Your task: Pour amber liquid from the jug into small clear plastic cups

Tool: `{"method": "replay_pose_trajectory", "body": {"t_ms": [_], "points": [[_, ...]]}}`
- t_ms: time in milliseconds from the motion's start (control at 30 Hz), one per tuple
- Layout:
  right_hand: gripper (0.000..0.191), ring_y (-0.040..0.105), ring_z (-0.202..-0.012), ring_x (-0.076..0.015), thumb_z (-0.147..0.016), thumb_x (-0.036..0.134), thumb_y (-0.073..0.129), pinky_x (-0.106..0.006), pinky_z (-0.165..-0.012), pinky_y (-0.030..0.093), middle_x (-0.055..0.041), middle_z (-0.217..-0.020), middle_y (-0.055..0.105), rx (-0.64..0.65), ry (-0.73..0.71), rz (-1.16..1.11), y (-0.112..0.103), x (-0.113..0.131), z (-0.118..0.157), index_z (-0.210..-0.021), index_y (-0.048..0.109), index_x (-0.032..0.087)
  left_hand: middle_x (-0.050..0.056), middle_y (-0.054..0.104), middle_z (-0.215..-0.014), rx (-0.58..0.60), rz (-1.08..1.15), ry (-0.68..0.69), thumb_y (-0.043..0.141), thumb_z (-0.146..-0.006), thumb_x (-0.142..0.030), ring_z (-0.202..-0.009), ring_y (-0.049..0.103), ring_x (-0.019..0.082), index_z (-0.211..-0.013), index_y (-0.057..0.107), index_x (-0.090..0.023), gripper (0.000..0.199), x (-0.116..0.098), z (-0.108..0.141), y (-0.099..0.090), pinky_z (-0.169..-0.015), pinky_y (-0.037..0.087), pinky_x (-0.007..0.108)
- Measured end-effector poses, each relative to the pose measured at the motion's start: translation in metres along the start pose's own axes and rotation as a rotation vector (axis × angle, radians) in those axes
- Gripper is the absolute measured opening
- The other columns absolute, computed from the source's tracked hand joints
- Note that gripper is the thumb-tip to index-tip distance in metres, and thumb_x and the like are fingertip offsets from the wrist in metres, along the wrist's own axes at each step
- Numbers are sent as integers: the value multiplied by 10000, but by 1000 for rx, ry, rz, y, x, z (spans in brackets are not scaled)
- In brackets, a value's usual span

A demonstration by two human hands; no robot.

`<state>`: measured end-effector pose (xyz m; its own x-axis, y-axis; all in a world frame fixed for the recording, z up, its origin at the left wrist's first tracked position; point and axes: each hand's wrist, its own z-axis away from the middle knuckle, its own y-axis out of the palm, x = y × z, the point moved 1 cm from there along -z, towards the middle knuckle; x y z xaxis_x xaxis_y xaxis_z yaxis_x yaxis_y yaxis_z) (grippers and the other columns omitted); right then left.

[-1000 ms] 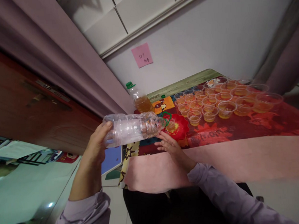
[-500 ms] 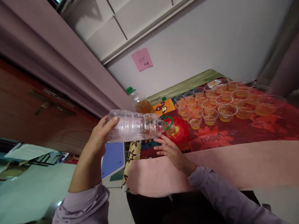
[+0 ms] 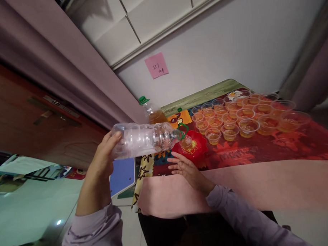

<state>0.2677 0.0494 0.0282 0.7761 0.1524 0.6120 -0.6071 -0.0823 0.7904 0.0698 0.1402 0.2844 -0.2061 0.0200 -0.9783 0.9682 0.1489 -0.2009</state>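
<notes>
My left hand (image 3: 104, 148) grips the base end of a large clear plastic bottle (image 3: 143, 140). The bottle lies nearly level in the air, its neck with a green handle ring (image 3: 183, 131) pointing right over a red scalloped dish (image 3: 199, 150). On that dish sits a small clear plastic cup (image 3: 186, 142), just under the bottle's mouth. Little or no liquid shows in the bottle. Below the neck, my right hand (image 3: 185, 169) hovers with fingers spread, holding nothing.
Several rows of clear cups with amber liquid (image 3: 230, 131) stand on the table's right side. Behind the held bottle is a green-capped bottle of amber liquid (image 3: 157, 116). A loose green cap (image 3: 179, 109) lies near it. Pink cloth (image 3: 236, 185) covers the table's front edge.
The held bottle and my left hand have shifted slightly left. My right hand stays open near the dish, a little lower. The view has moved slightly.
</notes>
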Motion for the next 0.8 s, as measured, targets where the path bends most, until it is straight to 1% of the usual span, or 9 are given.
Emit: {"method": "replay_pose_trajectory", "body": {"t_ms": [67, 133, 200, 300, 400, 500, 667, 733, 800], "points": [[689, 778, -1192, -290, -879, 622, 901, -484, -1050, 597, -153, -1480, 762, 5, 15, 9, 2, 5, 3, -1471, 735, 311, 11, 734, -815, -109, 87, -69, 979, -592, -674, -679, 625, 185, -1216, 765, -158, 837, 27, 6, -15, -602, 541, 309], [689, 779, -1196, -295, -878, 618, 910, -488, -1051, 600, -152, -1485, 755, 6, 24, 26, 4, 10, 4, -1469, 731, 312, 30, 779, -887, -161, 264, -156, 948, -594, -680, -717, 703, 227, -1181, 754, -215, 773, 66, 18, -26, -591, 601, 336], [722, 776, -1208, -298, -860, 605, 935, -493, -1056, 603, -151, -1510, 737, -12, 29, 61, 6, 13, 4, -1483, 709, 318, 96, 808, -947, -191, 464, -299, 850, -693, -744, -792, 765, 286, -1138, 751, -214, 699, 112, 34, -27, -614, 649, 394], [857, 752, -1269, -316, -769, 586, 1013, -531, -1111, 589, -152, -1552, 702, -60, 19, 146, 15, 10, -3, -1504, 660, 321, 178, 822, -1029, -141, 785, -502, 669, -840, -811, -910, 797, 347, -1154, 761, -189, 703, 177, 61, -11, -703, 691, 498], [974, 718, -1331, -365, -647, 609, 1073, -579, -1166, 565, -150, -1517, 719, -67, -55, 229, 30, 1, -15, -1470, 650, 304, 209, 832, -1123, 2, 1015, -575, 646, -908, -749, -1048, 800, 384, -1223, 791, -194, 654, 219, 83, 14, -812, 690, 536], [928, 722, -1312, -413, -594, 639, 1080, -604, -1153, 573, -142, -1390, 783, -82, -149, 306, 42, -5, -23, -1356, 687, 283, 204, 833, -1188, 137, 1143, -550, 660, -924, -711, -1096, 802, 377, -1280, 813, -184, 654, 236, 93, 32, -958, 664, 553], [714, 775, -1130, -405, -673, 558, 1054, -591, -1029, 623, -120, -1183, 845, -180, -237, 506, 40, 1, -26, -1229, 718, 263, 207, 809, -1360, 133, 1052, -340, 707, -917, -618, -1314, 751, 456, -1367, 805, -243, 594, 242, 89, 40, -1086, 602, 637], [736, 775, -1133, -404, -668, 542, 1054, -592, -1022, 626, -124, -1186, 847, -219, -265, 581, 36, 7, -26, -1257, 718, 255, 157, 780, -1457, 108, 979, -281, 798, -878, -495, -1457, 675, 438, -1342, 815, -324, 495, 243, 85, 40, -1156, 571, 574], [811, 765, -1185, -423, -618, 542, 1069, -607, -1052, 616, -141, -1216, 843, -278, -291, 656, 33, 13, -28, -1285, 714, 246, 102, 743, -1536, 70, 919, -235, 905, -797, -351, -1569, 586, 385, -1349, 804, -366, 562, 244, 80, 37, -1239, 518, 467]]}}
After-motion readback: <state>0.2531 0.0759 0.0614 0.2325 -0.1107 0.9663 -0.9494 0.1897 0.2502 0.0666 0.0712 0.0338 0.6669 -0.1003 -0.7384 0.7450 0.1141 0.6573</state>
